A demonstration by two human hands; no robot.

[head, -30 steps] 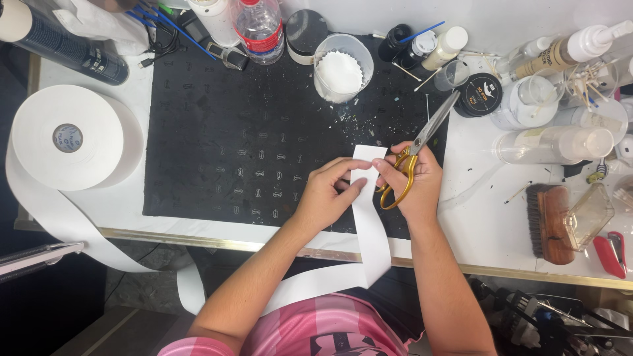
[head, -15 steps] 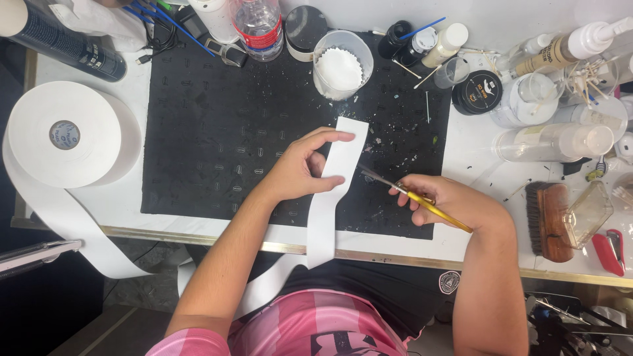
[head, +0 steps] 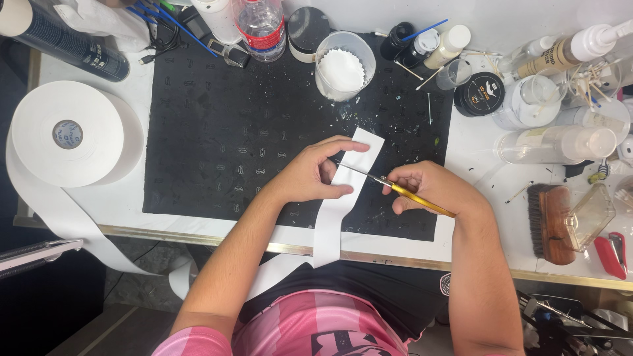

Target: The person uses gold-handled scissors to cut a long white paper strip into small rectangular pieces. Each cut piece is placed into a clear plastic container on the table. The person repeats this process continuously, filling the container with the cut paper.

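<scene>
At a cluttered white worktable (head: 99, 214) laid with a black mat (head: 217, 132), a person bends over a long strip of white paper tape (head: 333, 221) that trails off a large roll (head: 69, 135) at the far left, loops below the table edge and climbs back onto the mat. The strip's long axis runs from the near table edge up and slightly rightward, its free square end pointing toward the clear cup of white pads (head: 343, 66) and the crowd of bottles and jars along the back. The left hand (head: 306, 175) presses the strip flat against the mat, fingers curled together over its left edge, seemingly to keep it taut and steady for a cut. The right hand (head: 428, 188) is closed firmly around the yellow handles of a pair of scissors (head: 389, 188), whose slim blades lie across the tape, tips aimed left toward the holding fingers. A wooden brush (head: 547, 224) sits idle to the right.
</scene>
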